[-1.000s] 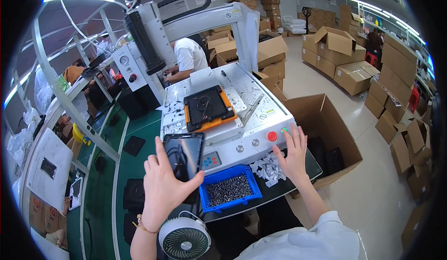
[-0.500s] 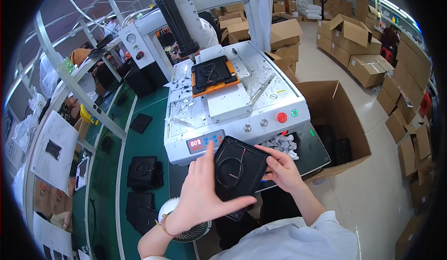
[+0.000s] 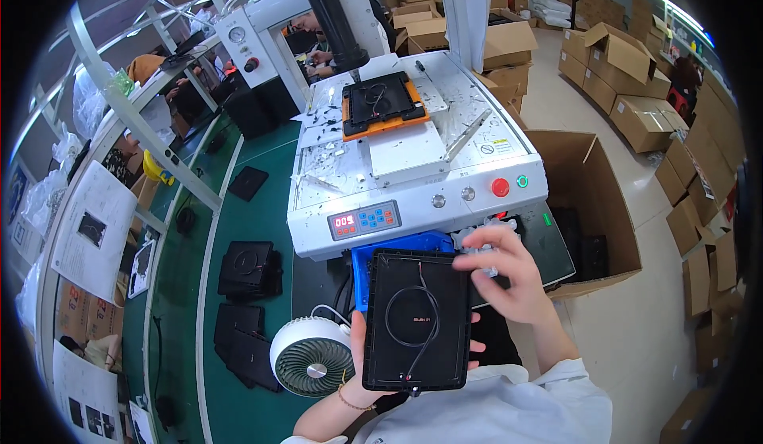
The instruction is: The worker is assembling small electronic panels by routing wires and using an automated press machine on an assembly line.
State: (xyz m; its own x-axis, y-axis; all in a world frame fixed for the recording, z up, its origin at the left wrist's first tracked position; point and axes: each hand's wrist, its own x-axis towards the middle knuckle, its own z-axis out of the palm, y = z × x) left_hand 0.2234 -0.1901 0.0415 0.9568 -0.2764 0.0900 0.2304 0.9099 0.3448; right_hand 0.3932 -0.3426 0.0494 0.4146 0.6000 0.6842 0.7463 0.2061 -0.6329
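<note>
A black rectangular plastic housing (image 3: 405,356), with a thin cable looped across its recessed face, lies in my left hand (image 3: 358,352). The thumb presses its left edge, the palm is hidden beneath, and fingertips show past the right edge. My right hand (image 3: 513,281) is off the housing, by its upper right corner, fingers apart and slightly blurred. Beyond stands a white bench machine (image 3: 318,225) with a black cylindrical head (image 3: 334,27). Under that head, an orange fixture (image 3: 389,128) carries a similar black housing (image 3: 377,98) with a wire on it.
Stacked black housings (image 3: 248,269) and more black pieces (image 3: 238,337) lie on the green bench (image 3: 179,317) to the left. A white fan (image 3: 314,356) and a blue tray (image 3: 362,273) sit near my left hand. An open carton (image 3: 612,229) stands right of the machine.
The housing has passed from my right hand into my left and turned more upright, closer to my body. My right hand has let go. The head view has shifted.
</note>
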